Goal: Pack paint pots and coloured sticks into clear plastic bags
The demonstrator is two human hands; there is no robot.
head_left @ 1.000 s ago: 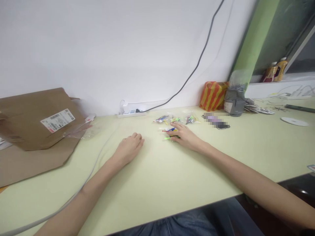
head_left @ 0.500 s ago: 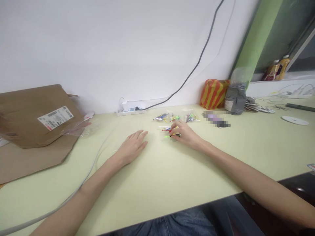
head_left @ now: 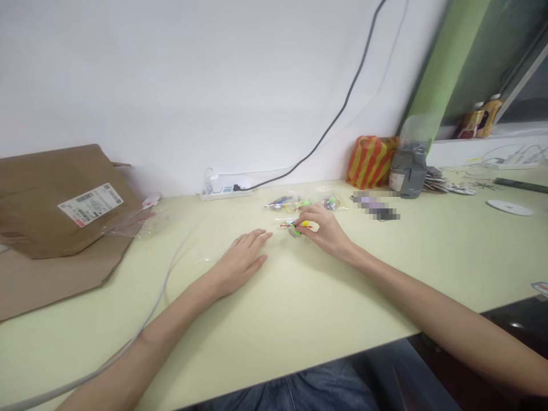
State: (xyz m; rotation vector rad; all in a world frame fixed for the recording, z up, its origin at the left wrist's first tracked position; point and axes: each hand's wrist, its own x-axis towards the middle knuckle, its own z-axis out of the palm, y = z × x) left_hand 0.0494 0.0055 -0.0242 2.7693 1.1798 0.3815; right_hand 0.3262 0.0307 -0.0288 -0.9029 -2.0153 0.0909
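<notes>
My right hand [head_left: 326, 233] is clamped on a small bundle of plastic pieces [head_left: 295, 227], pinched between my thumb and fingers at the middle of the counter [head_left: 274, 325]. Thin red, yellow and green sticks poke out of it, and its long axis runs roughly sideways across my view, the red end toward my left. Compared with a moment ago, my right hand has curled tighter around the bundle, and my left hand [head_left: 242, 264] has slid forward and to the right. That hand now lies flat and open, fingers apart, its tips near the bundle but not touching it.

Just beyond sit three clear plastic packets [head_left: 303, 204], crinkly film around bright pieces. To their right are a pixelated object [head_left: 377, 206], an orange-and-yellow striped bag [head_left: 371, 162] and a grey bag [head_left: 408, 174]. A white power strip [head_left: 225, 194] stands against the wall, and a smooth grey cable [head_left: 165, 291] curves across the counter. On my left lies a brown cardboard mailer [head_left: 64, 217] with a white label [head_left: 91, 204].
</notes>
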